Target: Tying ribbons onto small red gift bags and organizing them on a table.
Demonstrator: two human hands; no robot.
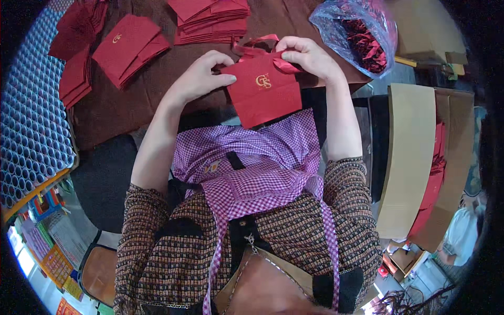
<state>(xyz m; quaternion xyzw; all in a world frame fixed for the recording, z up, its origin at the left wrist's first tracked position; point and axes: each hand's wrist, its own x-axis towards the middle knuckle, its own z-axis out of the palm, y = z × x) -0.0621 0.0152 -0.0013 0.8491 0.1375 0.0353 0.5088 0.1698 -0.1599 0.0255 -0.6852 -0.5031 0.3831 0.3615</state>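
Observation:
A flat red paper gift bag (269, 100) with a gold print hangs over the near edge of the table, tilted slightly. My left hand (202, 79) grips its upper left corner between thumb and fingers. At the upper right, my right hand (310, 56) pinches a shiny red ribbon (286, 66) against the bag's top edge. More of that ribbon loops up behind the bag between the two hands. The fingertips behind the paper are hidden.
Stacks of flat red bags (128, 47) lie at the left and far middle of the brown table (199, 46). A clear plastic bag (336, 21) of red ribbons sits at the far right. Beside me on the right stands an open cardboard box (407, 157) with red pieces inside.

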